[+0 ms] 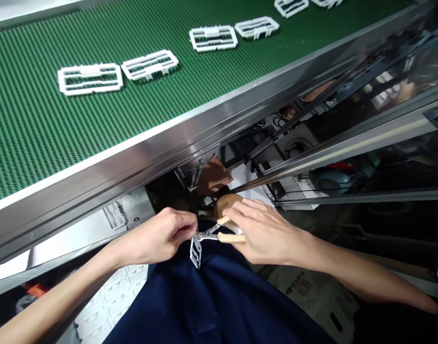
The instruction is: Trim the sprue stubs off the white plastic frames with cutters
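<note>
My right hand (pixel 258 231) is closed round the cream handles of a pair of nippers (pixel 228 237). Their metal jaws point left and meet the upper end of a small white plastic frame (pixel 195 253). Pinched fingers of my left hand (pixel 169 234) hold that frame at its top, so it hangs down in front of dark blue clothing. The exact spot where the jaws touch is too small to make out. Similar white plastic frames (pixel 90 79) lie in pairs on the green conveyor belt (pixel 133 119) beyond my hands.
A metal conveyor rail (pixel 150 148) runs diagonally between my hands and the belt. On the right, a light metal beam (pixel 348 152) crosses beside machine parts. A white sheet (pixel 75 241) lies on a lower shelf at left. Cardboard (pixel 213 177) is below the rail.
</note>
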{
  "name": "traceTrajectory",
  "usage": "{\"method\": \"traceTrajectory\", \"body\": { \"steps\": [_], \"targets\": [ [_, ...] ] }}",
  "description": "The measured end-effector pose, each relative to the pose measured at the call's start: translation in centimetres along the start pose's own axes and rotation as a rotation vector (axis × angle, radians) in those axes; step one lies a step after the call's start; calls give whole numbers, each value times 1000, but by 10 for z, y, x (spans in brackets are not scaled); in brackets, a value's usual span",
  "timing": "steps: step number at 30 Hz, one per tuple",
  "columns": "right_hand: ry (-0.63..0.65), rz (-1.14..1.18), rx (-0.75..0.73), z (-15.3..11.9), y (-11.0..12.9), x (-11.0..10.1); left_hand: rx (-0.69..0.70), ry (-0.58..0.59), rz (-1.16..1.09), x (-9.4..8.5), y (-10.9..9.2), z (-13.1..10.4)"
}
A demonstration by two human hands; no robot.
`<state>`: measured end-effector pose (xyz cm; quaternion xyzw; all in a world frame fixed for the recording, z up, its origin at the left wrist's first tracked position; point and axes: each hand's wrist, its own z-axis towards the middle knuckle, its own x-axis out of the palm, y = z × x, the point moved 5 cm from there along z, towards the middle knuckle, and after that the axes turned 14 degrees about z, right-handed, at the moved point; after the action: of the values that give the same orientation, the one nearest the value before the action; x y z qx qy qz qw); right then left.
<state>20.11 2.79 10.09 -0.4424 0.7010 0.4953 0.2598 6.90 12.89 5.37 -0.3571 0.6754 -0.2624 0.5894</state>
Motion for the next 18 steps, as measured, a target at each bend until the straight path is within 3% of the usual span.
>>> {"method": "traceTrajectory", "body": {
  "steps": [11, 18],
  "targets": [
    [102, -298, -74, 10, 26, -19, -37, 25, 41, 5, -4, 2],
    [96, -264, -121, 19, 19, -17, -67, 6, -7, 8, 1, 2]
  ]
}}
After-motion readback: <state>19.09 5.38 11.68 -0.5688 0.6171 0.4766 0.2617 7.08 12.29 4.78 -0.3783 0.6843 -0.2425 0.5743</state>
